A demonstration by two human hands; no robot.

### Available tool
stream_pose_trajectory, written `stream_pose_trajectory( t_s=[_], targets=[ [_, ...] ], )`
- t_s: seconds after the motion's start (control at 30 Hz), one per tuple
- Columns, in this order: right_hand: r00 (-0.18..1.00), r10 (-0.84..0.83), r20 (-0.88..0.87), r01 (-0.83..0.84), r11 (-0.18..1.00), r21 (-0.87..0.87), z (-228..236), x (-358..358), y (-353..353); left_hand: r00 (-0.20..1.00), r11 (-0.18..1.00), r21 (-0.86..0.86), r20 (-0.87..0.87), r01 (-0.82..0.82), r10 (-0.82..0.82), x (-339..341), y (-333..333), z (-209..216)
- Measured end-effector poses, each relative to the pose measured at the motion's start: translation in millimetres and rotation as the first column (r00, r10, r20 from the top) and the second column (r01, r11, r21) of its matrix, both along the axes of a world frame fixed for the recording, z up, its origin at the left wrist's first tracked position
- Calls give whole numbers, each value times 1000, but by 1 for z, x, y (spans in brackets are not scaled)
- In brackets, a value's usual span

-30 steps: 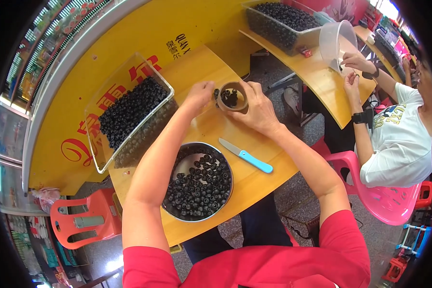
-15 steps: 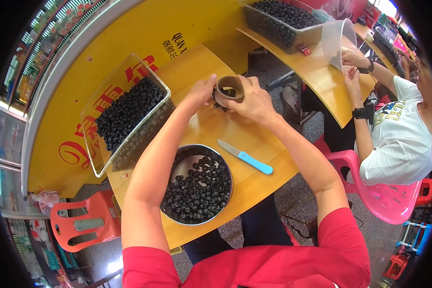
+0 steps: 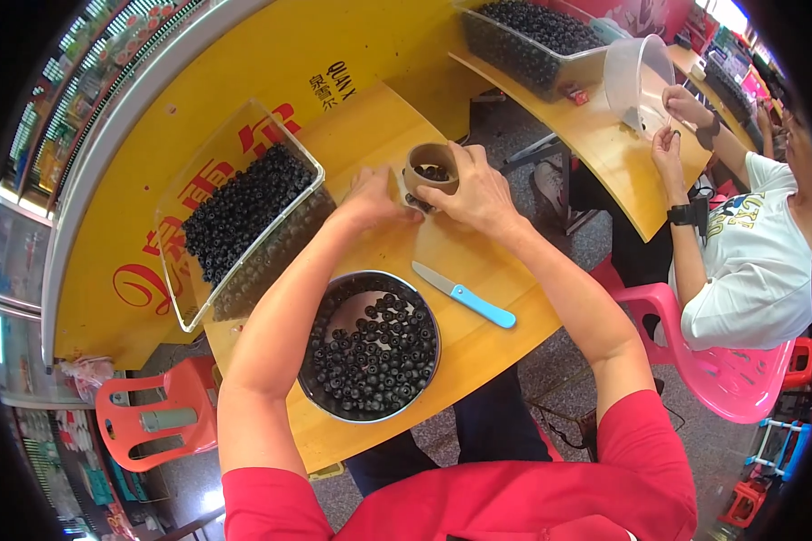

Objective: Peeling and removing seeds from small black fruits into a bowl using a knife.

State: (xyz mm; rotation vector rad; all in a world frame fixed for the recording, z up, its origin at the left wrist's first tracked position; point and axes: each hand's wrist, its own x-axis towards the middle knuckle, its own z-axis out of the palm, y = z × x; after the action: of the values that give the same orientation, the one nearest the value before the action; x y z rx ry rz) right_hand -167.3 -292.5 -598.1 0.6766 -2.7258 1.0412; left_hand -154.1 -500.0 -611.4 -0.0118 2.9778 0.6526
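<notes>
My right hand (image 3: 481,191) wraps round a brown-grey cup (image 3: 410,166) with several small black pieces (image 3: 433,171) inside it. My left hand (image 3: 370,197) rests low beside the cup, its thumb stretched away from the fingers toward a few black pieces at the cup's base. Something pale shows between the left fingers and the cup, too small to make out. Nearer me stands a round metal pan (image 3: 438,347), partly filled with round black pieces with ring-like tops, like beads or berries. A knife (image 3: 483,305) with a blue handle lies to the right of the pan.
A clear bin (image 3: 314,176) of black pieces stands at the left against a yellow panel (image 3: 235,68). Another bin (image 3: 564,61) and a clear tub (image 3: 624,81) stand on a second table, where a co-worker (image 3: 749,261) sits on a pink chair (image 3: 726,379).
My left hand has moved off the cup's rim, down and toward me beside its base. The right hand keeps its hold. The co-worker's far hand has risen from the tub's edge.
</notes>
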Motion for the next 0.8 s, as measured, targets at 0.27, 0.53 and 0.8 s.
stream_pose_trajectory(
  t_s=[0.27,0.53,0.8],
  targets=[
    [1000,-13,-29,13,1000,-21,-6,2,-7,982,975,144,-109,167,-152,-15,-3,-9],
    [998,-17,-53,15,999,-44,-8,4,-11,992,823,568,80,35,-97,-26,-18,-17],
    [996,-32,-83,24,995,-96,-14,1,-11,919,578,756,393,-306,-28,-27,-13,13]
  ],
)
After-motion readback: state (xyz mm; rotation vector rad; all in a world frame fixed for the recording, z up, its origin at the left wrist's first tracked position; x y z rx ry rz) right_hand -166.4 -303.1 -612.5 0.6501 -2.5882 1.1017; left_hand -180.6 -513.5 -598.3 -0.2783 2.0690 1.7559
